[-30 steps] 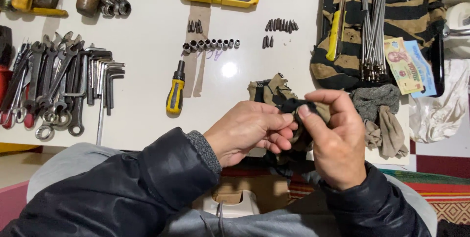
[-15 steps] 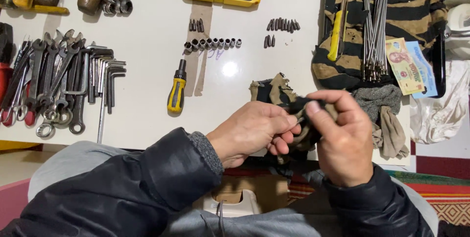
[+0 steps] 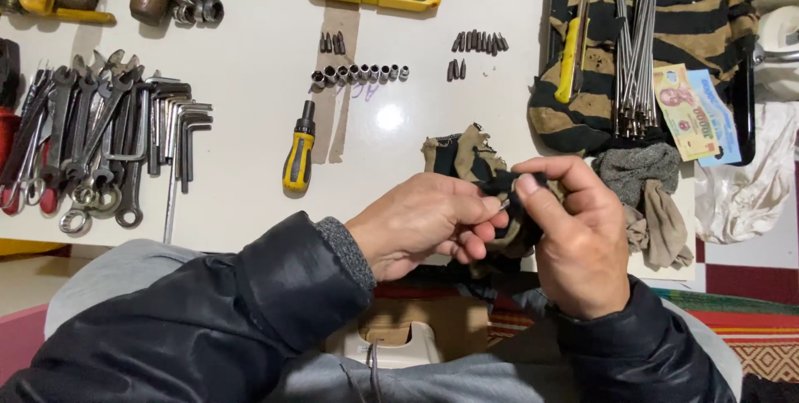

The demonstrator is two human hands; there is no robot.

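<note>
Rag (image 3: pixel 466 157), bunched between both hands

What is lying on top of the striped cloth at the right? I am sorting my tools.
On the striped cloth lie a bundle of thin metal rods, a yellow-handled tool and two banknotes. Whatever sits beneath the cloth is covered.

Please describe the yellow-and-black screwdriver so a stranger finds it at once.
On the white table, look between the spread of grey metal wrenches and the left hand. The short yellow-and-black screwdriver lies alone there, the only coloured handle nearby.
</note>
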